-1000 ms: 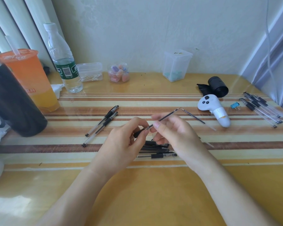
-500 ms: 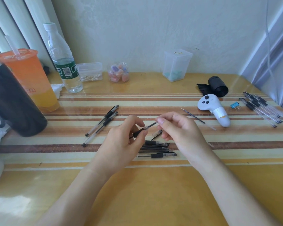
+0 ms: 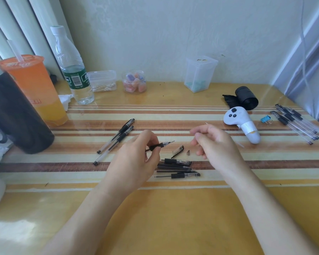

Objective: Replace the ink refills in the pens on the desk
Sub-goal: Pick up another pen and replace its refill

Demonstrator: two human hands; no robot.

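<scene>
The left hand point(image 3: 134, 162) is holding a pen point(image 3: 162, 145) just above the worktop point(image 3: 173, 218), its grip pinching the black rubber sleeve between thumb and fingertips. The pen is pointing to the right and slightly up, with its bare writing point showing (no cap or nose cone on it). The right hand point(image 3: 215, 144) is hovering a little apart from the pen's point, fingers loosely curled and blurred; I cannot tell whether its grip is pinching anything.

Between the two hands, a clear cap point(image 3: 178, 150) with a black clip is lying on the worktop, and a small metal nose cone point(image 3: 188, 152) is sitting just beside it. Directly in front of them, nearer the person, a small heap of pens and dark refills point(image 3: 177, 167) is lying roughly parallel to the worktop's stripes.

Two more pens point(image 3: 116, 139) are lying side by side at an angle to the left of the left hand. A further bunch of pens point(image 3: 298, 124) is resting at the far right edge, with a blue binder clip point(image 3: 265, 118) and a white controller point(image 3: 243, 122) beside it. An orange drink cup point(image 3: 35, 89) and a water bottle point(image 3: 72, 70) are standing at the back left.
</scene>
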